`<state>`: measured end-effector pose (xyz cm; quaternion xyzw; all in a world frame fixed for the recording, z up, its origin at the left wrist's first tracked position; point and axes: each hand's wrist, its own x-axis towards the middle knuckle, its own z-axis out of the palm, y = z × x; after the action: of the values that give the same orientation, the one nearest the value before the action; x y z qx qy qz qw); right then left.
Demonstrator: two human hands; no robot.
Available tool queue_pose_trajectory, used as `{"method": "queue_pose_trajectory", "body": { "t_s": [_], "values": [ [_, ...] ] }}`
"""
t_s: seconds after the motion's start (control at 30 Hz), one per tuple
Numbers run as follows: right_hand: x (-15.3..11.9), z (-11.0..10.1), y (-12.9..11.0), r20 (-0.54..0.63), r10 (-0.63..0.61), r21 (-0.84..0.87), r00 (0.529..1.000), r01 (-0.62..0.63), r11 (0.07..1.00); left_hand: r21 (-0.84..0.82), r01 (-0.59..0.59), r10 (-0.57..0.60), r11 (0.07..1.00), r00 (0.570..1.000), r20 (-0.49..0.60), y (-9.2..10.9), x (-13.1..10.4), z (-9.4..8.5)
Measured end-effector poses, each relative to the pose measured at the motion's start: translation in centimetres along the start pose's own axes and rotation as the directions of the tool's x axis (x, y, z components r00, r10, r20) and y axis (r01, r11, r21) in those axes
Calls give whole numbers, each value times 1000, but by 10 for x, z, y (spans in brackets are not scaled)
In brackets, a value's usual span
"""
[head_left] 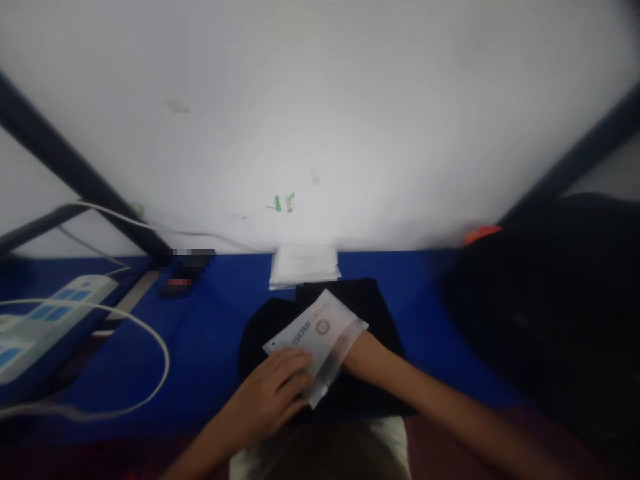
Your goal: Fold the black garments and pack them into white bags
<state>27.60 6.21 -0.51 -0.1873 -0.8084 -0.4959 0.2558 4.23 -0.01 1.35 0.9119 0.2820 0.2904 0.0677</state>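
A translucent printed plastic zip bag (320,327) is tilted above a folded black cloth item (370,297), which looks like a garment. My left hand (280,387) is closed on the bag's lower left edge, its fingers slightly blurred. My right hand (345,347) reaches in at the bag's right edge, where a slider shows low on the rim. Its fingers show only faintly through the plastic, so their grip is unclear. Behind the cloth, a stack of whitish flat bags (305,265) lies against the wall.
The blue tabletop (200,360) meets a white wall (320,120). On the left are a power strip (60,320), a looping white cable (167,360) and a pixelated dark object (185,273). A large black mass (550,320) fills the right side, with an orange piece (483,234) beside it.
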Motion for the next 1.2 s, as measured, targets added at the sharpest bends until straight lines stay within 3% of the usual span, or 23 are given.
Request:
{"method": "queue_pose_trajectory", "body": {
  "t_s": [0.1, 0.17, 0.23, 0.27, 0.4, 0.63, 0.87, 1.0, 1.2],
  "values": [
    [-5, -15, 10, 179, 26, 280, 983, -76, 957, 7, 13, -11, 1000, 982, -187, -2, -6, -1],
    [-8, -25, 17, 297, -20, 562, 955, -158, 812, 28, 54, -45, 998, 970, -237, -5, -6, -2],
    [-10, -34, 23, 294, -50, 738, 954, -194, 647, 48, 96, -81, 994, 964, -253, -8, -5, -3],
    [-10, -38, 24, 250, -34, 767, 968, -177, 617, 50, 114, -97, 992, 963, -253, -9, -4, -3],
    [2, -46, 19, 116, 92, 752, 989, -148, 643, 23, 91, -82, 996, 965, -250, -7, -1, 0],
    [31, -46, 11, 159, 189, 729, 969, -244, 639, -55, 67, -81, 996, 946, -315, 4, 13, 4],
    [34, -41, 18, 150, 120, 708, 981, -192, 680, -92, 67, -96, 994, 927, -364, -5, 4, 18],
    [23, -35, 28, 166, 73, 683, 984, -167, 711, -98, 42, -80, 994, 902, -424, -7, 3, 17],
    [-27, -13, 65, 318, 76, 587, 945, -259, 767, -77, 43, -75, 996, 873, -482, -7, 2, 1]
  ]
}}
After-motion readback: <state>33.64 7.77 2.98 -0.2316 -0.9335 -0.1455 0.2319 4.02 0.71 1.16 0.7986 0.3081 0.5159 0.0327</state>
